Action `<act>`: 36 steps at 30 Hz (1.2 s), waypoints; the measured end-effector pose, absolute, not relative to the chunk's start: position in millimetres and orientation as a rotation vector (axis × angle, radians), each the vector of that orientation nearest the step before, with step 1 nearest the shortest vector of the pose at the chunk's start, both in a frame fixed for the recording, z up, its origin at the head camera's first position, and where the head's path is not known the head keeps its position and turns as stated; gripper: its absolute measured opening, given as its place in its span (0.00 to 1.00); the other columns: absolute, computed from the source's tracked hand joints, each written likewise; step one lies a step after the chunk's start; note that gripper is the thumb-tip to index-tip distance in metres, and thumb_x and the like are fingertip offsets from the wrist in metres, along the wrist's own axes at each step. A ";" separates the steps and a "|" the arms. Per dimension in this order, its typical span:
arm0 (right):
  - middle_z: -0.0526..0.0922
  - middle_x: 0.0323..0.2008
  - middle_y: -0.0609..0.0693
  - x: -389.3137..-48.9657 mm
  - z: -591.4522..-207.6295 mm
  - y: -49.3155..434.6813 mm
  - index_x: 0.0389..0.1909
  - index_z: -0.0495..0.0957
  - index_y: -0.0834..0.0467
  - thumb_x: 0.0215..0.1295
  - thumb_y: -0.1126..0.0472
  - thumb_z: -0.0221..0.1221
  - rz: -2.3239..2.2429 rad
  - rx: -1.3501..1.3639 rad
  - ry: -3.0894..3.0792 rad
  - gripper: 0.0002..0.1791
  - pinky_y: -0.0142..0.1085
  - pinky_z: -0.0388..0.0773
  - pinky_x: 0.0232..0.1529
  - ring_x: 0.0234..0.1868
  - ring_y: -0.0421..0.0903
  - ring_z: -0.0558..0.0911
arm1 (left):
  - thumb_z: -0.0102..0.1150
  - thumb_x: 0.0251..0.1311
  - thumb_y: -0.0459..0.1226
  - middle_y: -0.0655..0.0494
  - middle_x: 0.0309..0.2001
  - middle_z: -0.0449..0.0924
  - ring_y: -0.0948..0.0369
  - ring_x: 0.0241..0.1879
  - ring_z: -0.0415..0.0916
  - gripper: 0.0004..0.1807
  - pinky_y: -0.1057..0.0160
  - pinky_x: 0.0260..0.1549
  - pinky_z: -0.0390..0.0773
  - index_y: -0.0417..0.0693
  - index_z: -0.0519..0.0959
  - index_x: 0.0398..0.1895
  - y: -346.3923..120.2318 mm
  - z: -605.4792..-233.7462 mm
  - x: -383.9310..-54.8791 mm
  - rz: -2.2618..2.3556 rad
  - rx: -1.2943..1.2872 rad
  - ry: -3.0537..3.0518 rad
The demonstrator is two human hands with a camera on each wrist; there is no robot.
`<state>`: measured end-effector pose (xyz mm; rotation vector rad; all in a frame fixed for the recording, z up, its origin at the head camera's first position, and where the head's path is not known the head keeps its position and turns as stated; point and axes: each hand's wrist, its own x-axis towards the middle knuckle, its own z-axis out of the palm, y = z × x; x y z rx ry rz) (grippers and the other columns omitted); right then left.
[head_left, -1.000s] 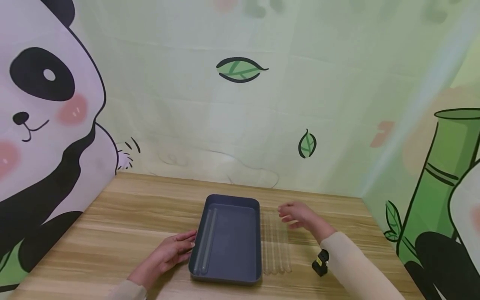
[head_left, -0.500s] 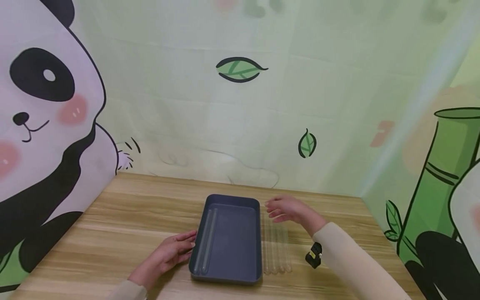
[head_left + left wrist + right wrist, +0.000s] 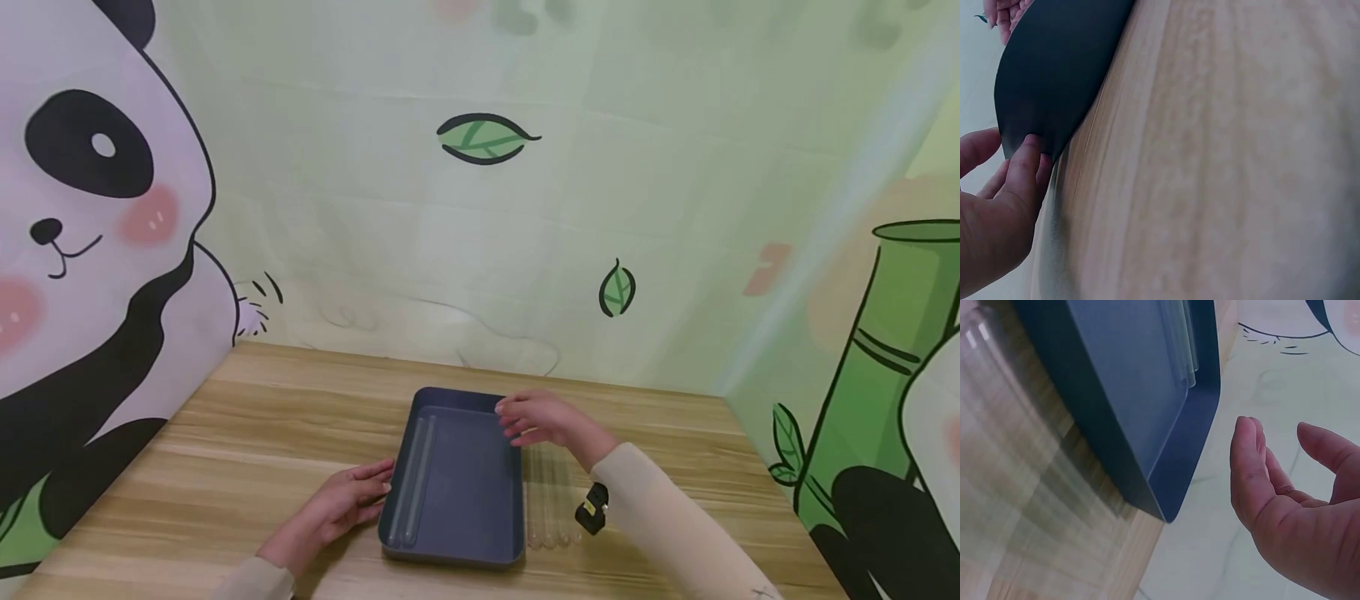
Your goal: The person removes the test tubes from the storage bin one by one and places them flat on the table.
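A dark blue tray (image 3: pixel 472 492) lies on the table. Inside it, along its left wall, are two long clear tubes (image 3: pixel 411 492) with rounded ends. Several more clear tubes (image 3: pixel 551 521) lie side by side on the table just right of the tray; the right forearm partly covers them. My left hand (image 3: pixel 341 504) rests against the tray's left side, its fingertips (image 3: pixel 1030 142) touching the outer wall and the thumb near the rim. Over the tray's far right corner is my right hand (image 3: pixel 551 421), fingers loosely bent, thumb apart, nothing between them.
The wooden table (image 3: pixel 300 408) meets a printed cloth backdrop (image 3: pixel 375 208) behind the tray. A small black device (image 3: pixel 592 508) with a yellow mark sits at the right sleeve.
My right hand has moved left, from above the loose tubes to the tray's far right corner. My left hand and the tray have stayed in place.
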<state>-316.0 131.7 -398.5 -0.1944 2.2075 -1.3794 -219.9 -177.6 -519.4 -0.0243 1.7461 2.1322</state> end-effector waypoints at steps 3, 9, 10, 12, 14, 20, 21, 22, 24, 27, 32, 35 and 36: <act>0.78 0.61 0.71 -316.6 -400.2 125.6 0.64 0.72 0.70 0.77 0.58 0.53 -1.382 -0.191 2.199 0.24 0.37 0.87 0.47 0.47 0.51 0.84 | 0.55 0.69 0.28 0.31 0.78 0.51 0.71 0.50 0.81 0.36 0.64 0.53 0.84 0.28 0.54 0.77 -177.4 -519.5 -220.5 2.133 -0.024 1.745; 0.73 0.67 0.74 -318.4 -404.9 117.1 0.68 0.70 0.71 0.78 0.58 0.52 -1.413 -0.177 2.144 0.26 0.44 0.86 0.56 0.65 0.65 0.77 | 0.55 0.69 0.29 0.31 0.78 0.52 0.71 0.49 0.81 0.36 0.65 0.52 0.84 0.28 0.53 0.77 -177.3 -520.9 -221.2 2.131 -0.025 1.738; 0.72 0.68 0.74 -318.7 -405.9 116.1 0.68 0.69 0.71 0.78 0.58 0.52 -1.417 -0.172 2.137 0.26 0.44 0.86 0.56 0.66 0.66 0.77 | 0.55 0.69 0.29 0.32 0.78 0.52 0.71 0.49 0.81 0.37 0.65 0.52 0.84 0.28 0.53 0.77 -177.3 -521.1 -221.4 2.131 -0.023 1.737; 0.72 0.68 0.74 -319.2 -407.9 113.9 0.69 0.69 0.71 0.78 0.58 0.52 -1.429 -0.161 2.122 0.27 0.43 0.86 0.55 0.66 0.65 0.77 | 0.55 0.69 0.29 0.32 0.78 0.52 0.71 0.49 0.81 0.36 0.65 0.52 0.84 0.28 0.54 0.77 -177.0 -521.3 -221.5 2.129 -0.024 1.737; 0.72 0.68 0.73 -320.0 -410.9 111.7 0.69 0.69 0.71 0.78 0.58 0.52 -1.438 -0.148 2.111 0.27 0.43 0.87 0.53 0.65 0.65 0.78 | 0.55 0.69 0.29 0.31 0.78 0.52 0.71 0.49 0.81 0.36 0.65 0.52 0.84 0.28 0.54 0.77 -176.8 -521.4 -221.5 2.127 -0.026 1.739; 0.72 0.68 0.72 -321.6 -422.1 102.8 0.70 0.68 0.71 0.77 0.59 0.52 -1.452 -0.119 2.066 0.27 0.43 0.87 0.52 0.65 0.63 0.79 | 0.54 0.70 0.29 0.31 0.78 0.51 0.71 0.50 0.81 0.37 0.64 0.52 0.84 0.28 0.53 0.77 -177.0 -521.5 -221.3 2.126 -0.034 1.740; 0.73 0.68 0.72 -321.2 -423.5 100.9 0.70 0.69 0.70 0.77 0.59 0.52 -1.451 -0.118 2.060 0.27 0.43 0.87 0.52 0.64 0.63 0.79 | 0.55 0.70 0.29 0.31 0.78 0.51 0.71 0.50 0.81 0.37 0.64 0.52 0.84 0.29 0.53 0.78 -177.0 -521.5 -221.2 2.126 -0.035 1.739; 0.74 0.68 0.71 -320.9 -425.3 98.6 0.69 0.69 0.70 0.77 0.59 0.53 -1.454 -0.105 2.054 0.26 0.44 0.87 0.52 0.64 0.62 0.80 | 0.55 0.70 0.29 0.31 0.78 0.51 0.71 0.50 0.81 0.37 0.64 0.52 0.84 0.29 0.53 0.78 -177.2 -521.5 -221.1 2.126 -0.036 1.738; 0.75 0.67 0.70 -320.7 -428.6 94.4 0.69 0.71 0.69 0.77 0.59 0.54 -1.456 -0.090 2.044 0.26 0.46 0.87 0.53 0.63 0.62 0.81 | 0.54 0.70 0.29 0.31 0.78 0.51 0.71 0.49 0.81 0.37 0.65 0.51 0.84 0.29 0.53 0.78 -177.3 -521.5 -220.9 2.124 -0.035 1.736; 0.76 0.67 0.69 -320.3 -432.6 88.0 0.68 0.72 0.68 0.76 0.59 0.54 -1.451 -0.086 2.027 0.25 0.49 0.86 0.55 0.63 0.62 0.81 | 0.55 0.70 0.29 0.32 0.78 0.51 0.71 0.49 0.81 0.36 0.65 0.51 0.84 0.28 0.53 0.77 -176.8 -521.6 -220.9 2.129 -0.038 1.731; 0.76 0.67 0.68 -321.9 -439.3 79.2 0.68 0.73 0.67 0.76 0.58 0.55 -1.449 -0.079 2.009 0.25 0.51 0.85 0.57 0.65 0.62 0.80 | 0.55 0.70 0.29 0.32 0.78 0.52 0.71 0.49 0.81 0.36 0.65 0.51 0.84 0.28 0.54 0.77 -176.5 -522.1 -221.5 2.132 -0.039 1.731; 0.77 0.66 0.68 -323.2 -443.9 74.4 0.68 0.73 0.66 0.76 0.58 0.55 -1.462 -0.057 2.000 0.25 0.52 0.85 0.57 0.64 0.62 0.81 | 0.55 0.70 0.29 0.32 0.78 0.52 0.71 0.49 0.81 0.36 0.65 0.51 0.84 0.28 0.54 0.77 -176.9 -522.6 -221.5 2.132 -0.039 1.734; 0.77 0.66 0.68 -323.5 -445.5 72.7 0.67 0.74 0.67 0.76 0.58 0.55 -1.468 -0.046 1.996 0.25 0.52 0.85 0.57 0.64 0.62 0.81 | 0.55 0.70 0.29 0.32 0.78 0.52 0.71 0.49 0.81 0.36 0.65 0.51 0.84 0.28 0.53 0.77 -177.1 -522.6 -221.5 2.131 -0.039 1.735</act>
